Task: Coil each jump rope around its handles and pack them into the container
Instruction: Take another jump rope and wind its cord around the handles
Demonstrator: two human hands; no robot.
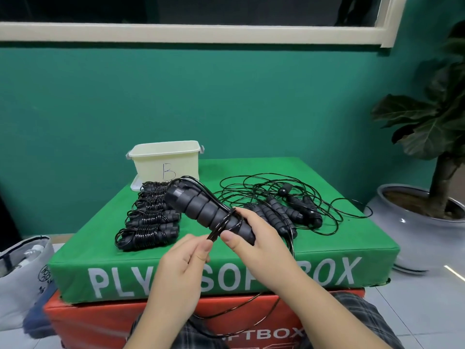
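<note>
Mid-coil on 1 rope. The right hand (254,238) is curled around the lower end of a pair of black foam handles (201,210), holding them tilted up and to the left above the green plyo box (105,233). The left hand (187,258) pinches the thin black cord (214,235) between thumb and fingers just beside the handles, where only a few turns cross the grip — winding looks barely started. The rest of that cord hangs slack off the front edge, looping down past the orange box (83,321) toward the person's lap. Progress, as a judgement: 5 or so finished bundles (148,220) lie in a row on the left half of the box top, each with cord wrapped tight around its handles, though the exact count is hard to call because the far ones overlap. None looks packed; the cream container (166,157) marked with a "B" sits at the back left corner, just behind the row, and its inside is not visible from this angle, so whether anything is in it cannot be told. On the right half sits a tangled pile of loose ropes (284,205) — several handle pairs, cords sprawled in overlapping loops, count unclear. So the remaining work seems to be: finish this wrap, coil the loose pile, then move every bundle into the container. Roughly the halfway mark on coiling, packing seemingly not begun.
</note>
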